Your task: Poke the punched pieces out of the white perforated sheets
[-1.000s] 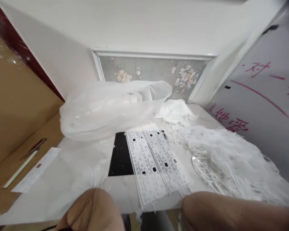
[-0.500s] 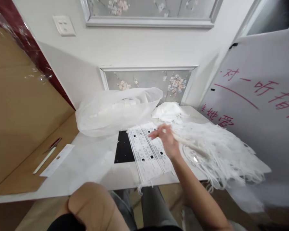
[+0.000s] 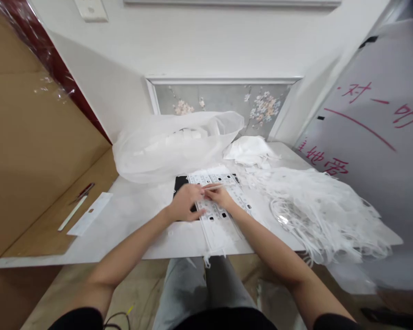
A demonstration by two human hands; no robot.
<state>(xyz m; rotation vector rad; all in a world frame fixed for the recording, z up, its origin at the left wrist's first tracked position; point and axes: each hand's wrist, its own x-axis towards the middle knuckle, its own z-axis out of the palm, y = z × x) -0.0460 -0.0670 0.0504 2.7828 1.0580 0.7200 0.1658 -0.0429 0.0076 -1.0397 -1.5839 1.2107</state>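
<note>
Two printed white strips (image 3: 217,233) lie side by side over a black mat (image 3: 181,182) at the middle of the table. My left hand (image 3: 187,202) is over the left strip and the mat, its thumb apart from the other fingers; its fingertips are blurred beside the other hand. Above the strips, my right hand (image 3: 219,194) has its fingers closed around a thin white strip (image 3: 215,187) that points toward my left hand. Whether my left fingers also grip it cannot be made out. A heap of white straps (image 3: 316,206) lies to the right.
Behind the hands sit a translucent plastic bag (image 3: 172,151) and a white cloth-like pile (image 3: 249,151). On the left are cardboard (image 3: 37,183), a red cutter (image 3: 86,190) and a white card (image 3: 91,213). A whiteboard (image 3: 371,183) stands at the right.
My left hand has come up from below the table edge onto the strips. My right hand has moved left and its fingers have closed. The view has tilted down.
</note>
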